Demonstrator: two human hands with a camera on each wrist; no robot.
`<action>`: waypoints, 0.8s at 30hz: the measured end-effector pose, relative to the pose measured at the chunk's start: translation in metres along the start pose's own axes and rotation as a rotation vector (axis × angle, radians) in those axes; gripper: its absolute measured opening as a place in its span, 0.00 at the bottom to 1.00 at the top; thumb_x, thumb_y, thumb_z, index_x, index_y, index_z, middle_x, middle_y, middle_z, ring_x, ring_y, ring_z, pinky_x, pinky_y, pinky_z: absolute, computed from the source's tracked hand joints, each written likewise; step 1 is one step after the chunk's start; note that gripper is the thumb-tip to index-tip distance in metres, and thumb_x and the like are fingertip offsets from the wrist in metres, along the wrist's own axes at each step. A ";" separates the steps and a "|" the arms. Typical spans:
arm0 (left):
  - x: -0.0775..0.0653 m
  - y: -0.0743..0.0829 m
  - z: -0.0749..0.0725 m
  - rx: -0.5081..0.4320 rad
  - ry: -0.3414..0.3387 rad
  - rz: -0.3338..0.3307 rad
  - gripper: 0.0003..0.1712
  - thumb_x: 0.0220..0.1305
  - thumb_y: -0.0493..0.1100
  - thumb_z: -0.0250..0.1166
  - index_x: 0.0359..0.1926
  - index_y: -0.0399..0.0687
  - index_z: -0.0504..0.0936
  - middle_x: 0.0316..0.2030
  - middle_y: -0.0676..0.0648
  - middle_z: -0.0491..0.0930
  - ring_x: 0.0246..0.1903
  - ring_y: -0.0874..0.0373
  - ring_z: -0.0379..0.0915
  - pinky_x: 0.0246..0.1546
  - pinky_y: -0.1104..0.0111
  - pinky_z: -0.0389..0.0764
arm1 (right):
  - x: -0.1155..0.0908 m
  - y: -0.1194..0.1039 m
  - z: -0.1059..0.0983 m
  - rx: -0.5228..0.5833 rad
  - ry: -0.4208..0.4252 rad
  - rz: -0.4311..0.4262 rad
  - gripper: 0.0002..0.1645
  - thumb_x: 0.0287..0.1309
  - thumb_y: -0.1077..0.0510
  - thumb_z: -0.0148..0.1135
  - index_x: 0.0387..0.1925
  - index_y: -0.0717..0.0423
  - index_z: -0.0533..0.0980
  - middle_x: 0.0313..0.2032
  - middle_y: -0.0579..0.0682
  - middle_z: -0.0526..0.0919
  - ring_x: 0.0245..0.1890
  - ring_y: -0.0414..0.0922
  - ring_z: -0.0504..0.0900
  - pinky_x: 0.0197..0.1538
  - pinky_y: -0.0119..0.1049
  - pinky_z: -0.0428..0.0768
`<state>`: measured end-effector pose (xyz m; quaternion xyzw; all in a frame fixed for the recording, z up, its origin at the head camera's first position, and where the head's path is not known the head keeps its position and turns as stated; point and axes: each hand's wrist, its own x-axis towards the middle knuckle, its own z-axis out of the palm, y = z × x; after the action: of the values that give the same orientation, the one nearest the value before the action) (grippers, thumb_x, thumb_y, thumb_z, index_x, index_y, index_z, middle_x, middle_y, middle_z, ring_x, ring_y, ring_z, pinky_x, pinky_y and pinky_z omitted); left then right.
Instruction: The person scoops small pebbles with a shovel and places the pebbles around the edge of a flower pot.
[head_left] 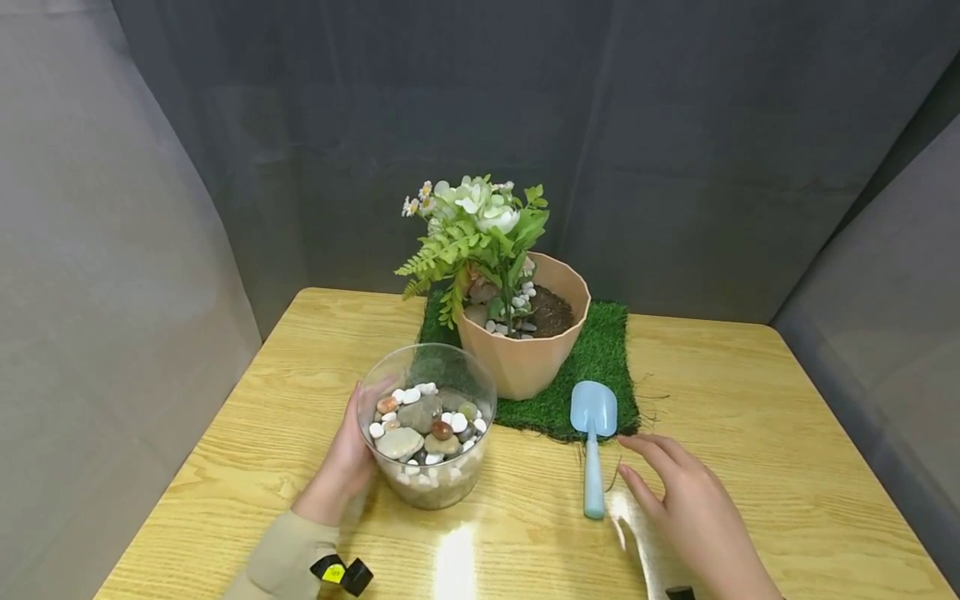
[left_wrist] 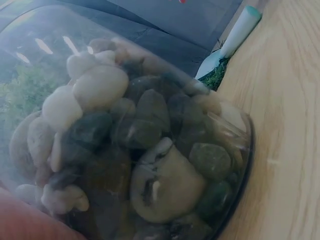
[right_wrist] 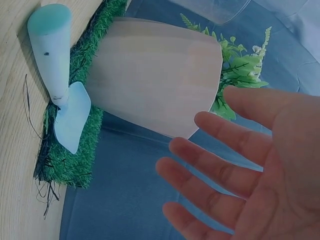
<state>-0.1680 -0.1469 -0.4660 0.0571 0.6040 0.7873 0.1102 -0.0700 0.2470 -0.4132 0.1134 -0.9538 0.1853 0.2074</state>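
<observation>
A clear glass bowl [head_left: 463, 483] of white pebbles, grey stones and a few brown ones stands at the left front of the table. My left hand [head_left: 351, 446] grips its left side, the fingers partly hidden behind the glass. In the left wrist view the stones [left_wrist: 167, 185] show through the bowl's wall. A light-blue garden trowel [head_left: 593, 450] lies with its blade on the edge of a green turf mat and its handle towards me. Just right of that handle is my right hand [head_left: 690, 508], empty, with its fingers spread in the right wrist view.
Behind the bowl, a peach flowerpot [head_left: 517, 367] stands on the artificial turf mat [head_left: 607, 350]. It holds dark soil [head_left: 551, 312], pebbles and a bunch of white flowers with ferns [head_left: 480, 225]. Grey curtains [head_left: 675, 167] enclose the wooden table [head_left: 750, 400] at the back and sides.
</observation>
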 end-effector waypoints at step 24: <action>0.000 0.006 0.011 0.032 0.108 -0.064 0.49 0.77 0.72 0.21 0.81 0.43 0.51 0.79 0.34 0.54 0.72 0.49 0.62 0.68 0.68 0.66 | -0.002 0.001 0.001 0.019 -0.025 0.019 0.19 0.62 0.57 0.72 0.55 0.50 0.84 0.52 0.54 0.86 0.49 0.60 0.87 0.50 0.61 0.84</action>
<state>-0.1664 -0.1376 -0.4570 -0.0034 0.6231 0.7755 0.1016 -0.0685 0.2476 -0.4153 0.1089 -0.9556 0.1948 0.1926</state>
